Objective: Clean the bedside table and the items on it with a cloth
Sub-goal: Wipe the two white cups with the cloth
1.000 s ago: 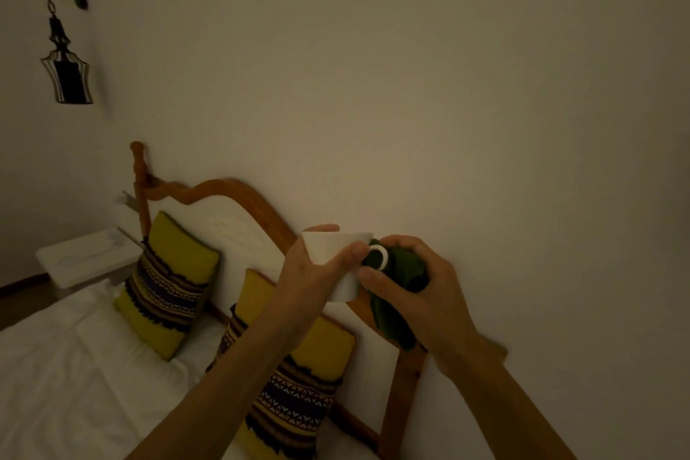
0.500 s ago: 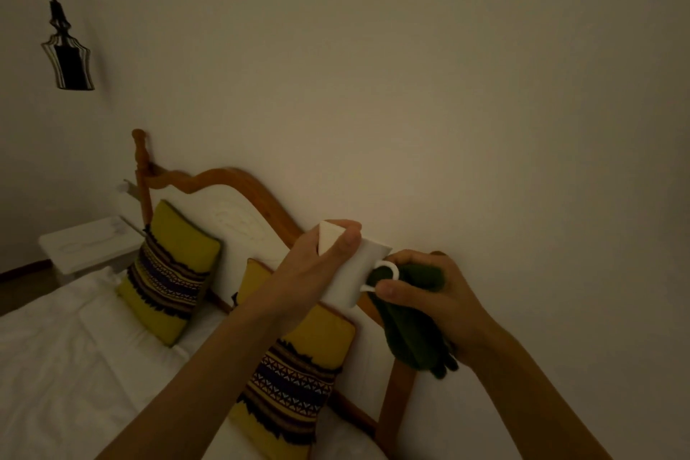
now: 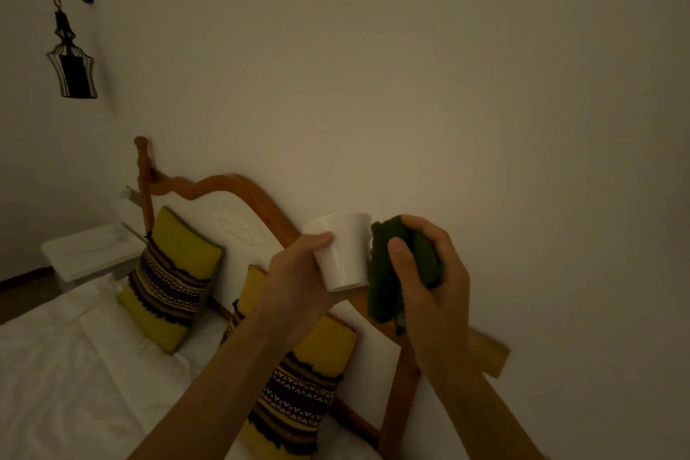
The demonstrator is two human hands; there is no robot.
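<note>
Here, the left hand (image 3: 295, 280) grips a white mug (image 3: 345, 252) in mid-air above the bed's headboard (image 3: 231, 187); the right hand's (image 3: 429, 276) fingers clutch a dark green cloth (image 3: 388, 273) against its side (handle hidden). Wiping the mug is under way; rotating it likely comes next.

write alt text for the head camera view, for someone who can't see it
A person's left hand holds a white mug in the air while the right hand presses a bunched dark green cloth against its side. Below is a bed with two yellow patterned pillows and a wooden headboard in a dim room.
</note>
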